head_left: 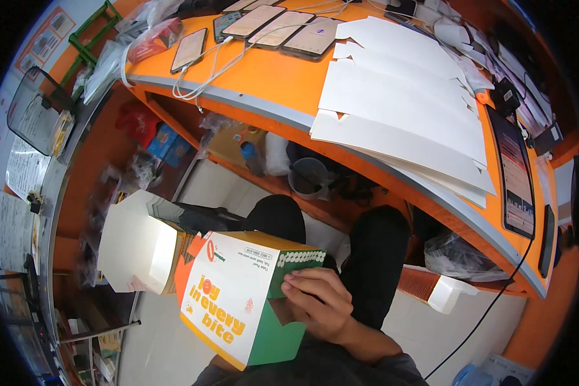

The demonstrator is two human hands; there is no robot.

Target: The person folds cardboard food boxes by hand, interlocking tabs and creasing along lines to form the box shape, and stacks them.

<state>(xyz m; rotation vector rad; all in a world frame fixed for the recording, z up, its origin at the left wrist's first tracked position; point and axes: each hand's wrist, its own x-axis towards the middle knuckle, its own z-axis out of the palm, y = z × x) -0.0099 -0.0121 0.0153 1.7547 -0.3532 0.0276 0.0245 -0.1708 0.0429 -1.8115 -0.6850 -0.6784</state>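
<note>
Right hand [318, 302] closed on the folded box [241, 296]: fingers curled over the box's right edge at the green side panel, thumb side against the top. The box sits low in the frame, over the person's lap, white front face with orange lettering, green side, tilted with its top toward the table [283, 83]. Left hand not visible; it may be under or behind the box, cannot tell.

Just left of the box, touching it or nearly so, a stack of flat white cartons [138, 244], standing on edge and a bit blurred. Can't tell what supports it.

On the orange table, well above the box: a fanned pile of flat white box blanks [399, 109] on the right half, overhanging the front edge. Row of phones [276, 29] face up along the far side, white cables [206, 67] running from them to the front edge. Dark tablet [514, 174] lying at the right end of the table.

Under the table: a shelf with a dark cup [309, 177] and a blue-capped bottle [251, 157]. Person's dark trouser knees [373, 257] show behind the box
</note>
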